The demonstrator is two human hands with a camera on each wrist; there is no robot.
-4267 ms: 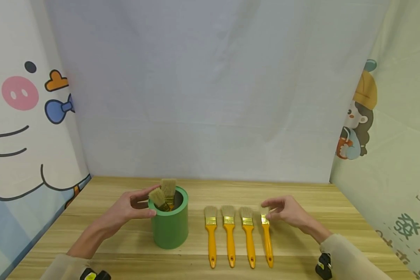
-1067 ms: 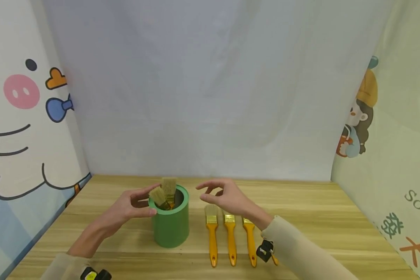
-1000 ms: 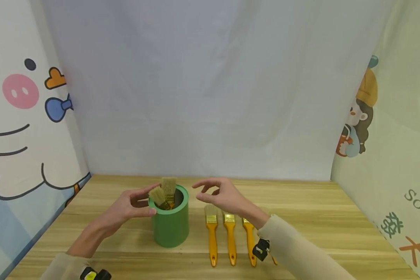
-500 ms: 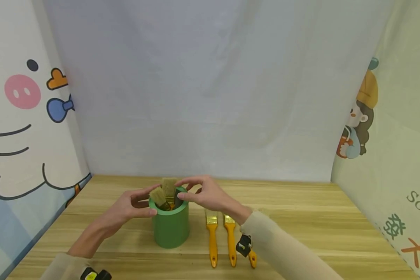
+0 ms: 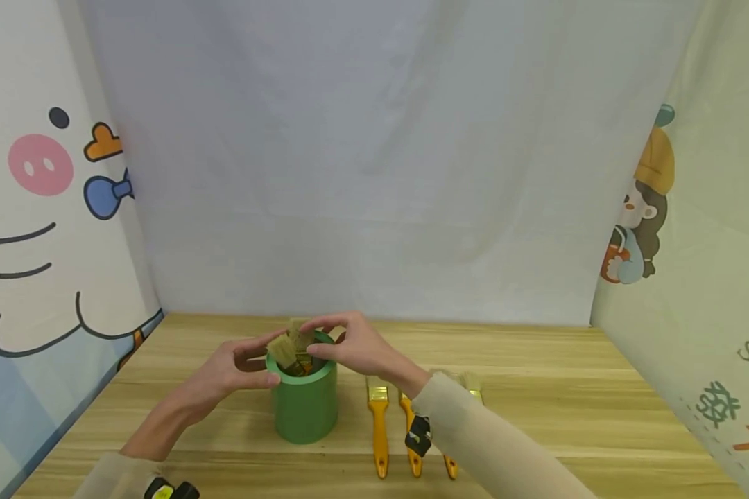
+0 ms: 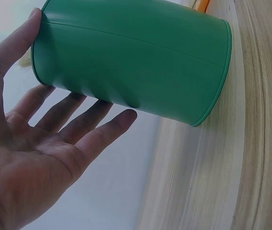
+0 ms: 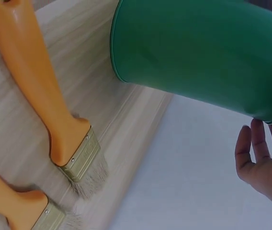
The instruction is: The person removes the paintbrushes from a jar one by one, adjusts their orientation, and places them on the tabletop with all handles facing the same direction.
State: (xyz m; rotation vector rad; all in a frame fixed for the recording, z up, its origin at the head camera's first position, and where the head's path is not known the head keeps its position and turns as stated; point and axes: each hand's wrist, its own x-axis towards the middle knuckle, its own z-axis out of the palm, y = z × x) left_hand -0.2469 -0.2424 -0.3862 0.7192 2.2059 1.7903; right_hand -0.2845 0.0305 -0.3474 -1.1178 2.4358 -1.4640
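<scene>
A green cylindrical container (image 5: pixel 306 412) stands upright on the table. Two bristle-up paintbrushes lean in it: a front-left brush (image 5: pixel 282 351) and a rear brush (image 5: pixel 296 333). My left hand (image 5: pixel 227 371) grips the container from the left. In the left wrist view, the thumb is at its rim and the fingers lie along its side. My right hand (image 5: pixel 352 343) is over the right rim, its index fingertip and thumb tip at the rear brush's bristles with a gap between them. The right wrist view shows that hand's fingers (image 7: pixel 258 143) by the rim.
Right of the container, several yellow-handled paintbrushes lie in a row: a leftmost brush (image 5: pixel 379 433), a second brush (image 5: pixel 412 430), and others partly under my right sleeve (image 5: pixel 474 426). The wooden table (image 5: pixel 599 388) ends at a white backdrop (image 5: pixel 362 173).
My right hand has left the rightmost brush on the table and moved left to the container's rim and rear brush. My left hand and the container have stayed in place.
</scene>
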